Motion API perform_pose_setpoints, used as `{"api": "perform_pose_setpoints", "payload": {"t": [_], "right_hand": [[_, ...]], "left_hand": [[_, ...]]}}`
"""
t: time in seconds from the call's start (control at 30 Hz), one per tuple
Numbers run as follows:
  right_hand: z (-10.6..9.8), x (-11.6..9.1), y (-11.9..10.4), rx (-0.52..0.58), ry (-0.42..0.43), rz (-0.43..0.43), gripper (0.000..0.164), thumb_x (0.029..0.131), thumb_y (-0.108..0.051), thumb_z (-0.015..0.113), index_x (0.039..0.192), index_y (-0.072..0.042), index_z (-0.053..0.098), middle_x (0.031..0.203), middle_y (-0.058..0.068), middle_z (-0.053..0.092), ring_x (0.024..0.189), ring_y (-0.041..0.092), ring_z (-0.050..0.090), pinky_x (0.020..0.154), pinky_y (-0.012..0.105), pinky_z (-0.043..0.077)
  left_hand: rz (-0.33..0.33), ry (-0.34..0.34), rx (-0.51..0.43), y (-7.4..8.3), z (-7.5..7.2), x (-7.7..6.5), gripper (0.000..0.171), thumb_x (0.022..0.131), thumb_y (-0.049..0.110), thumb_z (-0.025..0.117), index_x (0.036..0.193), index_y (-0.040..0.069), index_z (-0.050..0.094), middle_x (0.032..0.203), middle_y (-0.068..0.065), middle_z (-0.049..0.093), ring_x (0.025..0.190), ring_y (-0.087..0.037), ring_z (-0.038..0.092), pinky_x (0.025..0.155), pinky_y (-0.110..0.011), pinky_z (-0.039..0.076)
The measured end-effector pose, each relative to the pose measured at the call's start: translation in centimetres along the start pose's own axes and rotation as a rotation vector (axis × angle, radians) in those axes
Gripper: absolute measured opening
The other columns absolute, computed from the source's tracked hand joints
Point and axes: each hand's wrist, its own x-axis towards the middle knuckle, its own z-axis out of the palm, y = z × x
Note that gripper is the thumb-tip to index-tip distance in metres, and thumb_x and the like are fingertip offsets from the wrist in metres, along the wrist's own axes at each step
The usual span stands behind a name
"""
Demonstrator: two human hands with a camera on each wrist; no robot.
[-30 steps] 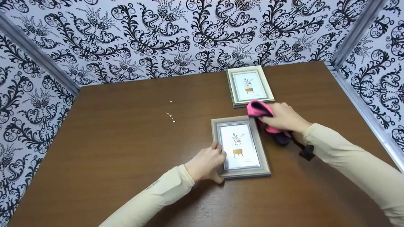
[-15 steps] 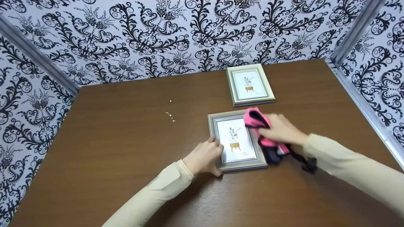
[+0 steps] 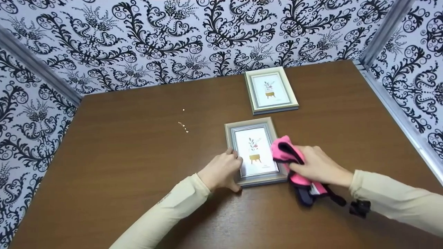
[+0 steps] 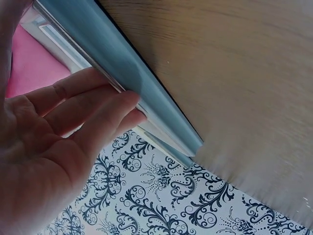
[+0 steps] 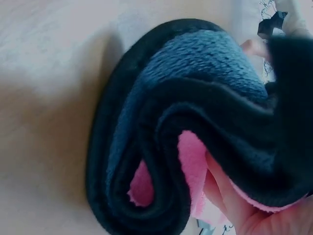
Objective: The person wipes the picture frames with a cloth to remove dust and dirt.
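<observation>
Near frame [image 3: 255,152] is lying flat on the brown desk [image 3: 145,148], pic side up, just R of ctr in head view. L grip [image 3: 221,170] is grasping its lower-L corner: fingers are bending over the L rim, thumb is sitting at the near edge. L wrist view is showing fingertips touching the blue-grey side of that frame, w/ pink peeking in at upper L.

R grip [image 3: 320,166] is clutching the cloth [image 3: 299,179], bunched, pink w/ dk blue reverse & blk trim; thumb is lying across it. Cloth is covering part of near frame's R rim, its lower end spilling past onto the desk side. R wrist view is mostly showing its folds, part of the hand appearing lower R.

Far frame [image 3: 271,90] is lying behind near frame, close but not touching, by the back wall [image 3: 155,34]. Both pics are showing a plant in an orange pot w/ legs. Pale specks [image 3: 184,127] are dotting the desk, L of both frames; can't tell what they are. Cream sleeves [image 3: 173,204] are covering both forearms; blk gadget [image 3: 360,208] is hanging by R cuff.
</observation>
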Motion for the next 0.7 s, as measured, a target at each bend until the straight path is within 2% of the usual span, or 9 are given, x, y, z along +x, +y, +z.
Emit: {"api": "perform_pose_setpoints", "payload": {"t": [0.13,0.23,0.37,0.53,0.6,0.7], "right_hand": [[-0.4,2.5,0.5,0.088,-0.004,0.054,0.015,0.076,-0.007,0.059,0.091,-0.004,0.057,0.067,0.005,0.059,0.046,0.013,0.055,0.04,0.028,0.047],[-0.8,4.9,1.0,0.15,-0.008,0.119,0.017,0.079,-0.009,0.058,0.095,-0.004,0.056,0.073,0.011,0.061,0.05,0.018,0.059,0.043,0.031,0.049],[-1.3,7.9,1.7,0.161,0.006,0.16,0.018,0.081,-0.012,0.056,0.097,-0.006,0.055,0.077,0.013,0.061,0.054,0.021,0.06,0.045,0.034,0.05],[-1.5,10.1,2.2,0.051,0.04,0.102,0.015,0.081,-0.014,0.055,0.093,-0.004,0.053,0.081,0.012,0.059,0.061,0.019,0.057,0.053,0.031,0.047],[-1.5,10.2,2.3,0.032,0.04,0.076,0.016,0.081,-0.013,0.055,0.094,-0.004,0.053,0.082,0.012,0.058,0.064,0.018,0.056,0.056,0.03,0.045],[-1.4,9.7,2.3,0.058,0.023,0.056,0.018,0.08,-0.009,0.055,0.097,-0.004,0.052,0.083,0.014,0.059,0.059,0.018,0.057,0.052,0.03,0.048]], "left_hand": [[0.003,-0.01,0.004,0.0,-0.1,-0.1,0.06,0.051,0.048,0.078,0.087,0.004,0.06,0.086,-0.009,0.058,0.081,-0.024,0.053,0.064,-0.034,0.051],[0.006,-0.022,0.006,0.0,-0.2,0.0,0.061,0.051,0.048,0.078,0.089,0.004,0.06,0.086,-0.009,0.058,0.083,-0.024,0.053,0.067,-0.033,0.051],[0.014,-0.027,0.011,0.0,-0.3,0.1,0.061,0.051,0.047,0.078,0.089,0.004,0.06,0.086,-0.008,0.057,0.083,-0.023,0.052,0.068,-0.032,0.05],[0.021,-0.027,0.002,0.0,-0.3,0.1,0.056,0.051,0.045,0.079,0.085,0.005,0.059,0.084,-0.007,0.056,0.083,-0.022,0.052,0.067,-0.029,0.05],[0.02,-0.024,0.001,0.0,-0.3,0.0,0.055,0.05,0.045,0.079,0.083,0.005,0.058,0.083,-0.006,0.056,0.082,-0.021,0.051,0.066,-0.029,0.05],[0.014,-0.012,0.018,-0.1,-0.3,-0.1,0.056,0.05,0.046,0.079,0.083,0.005,0.059,0.081,-0.006,0.056,0.081,-0.021,0.051,0.066,-0.028,0.05]]}}
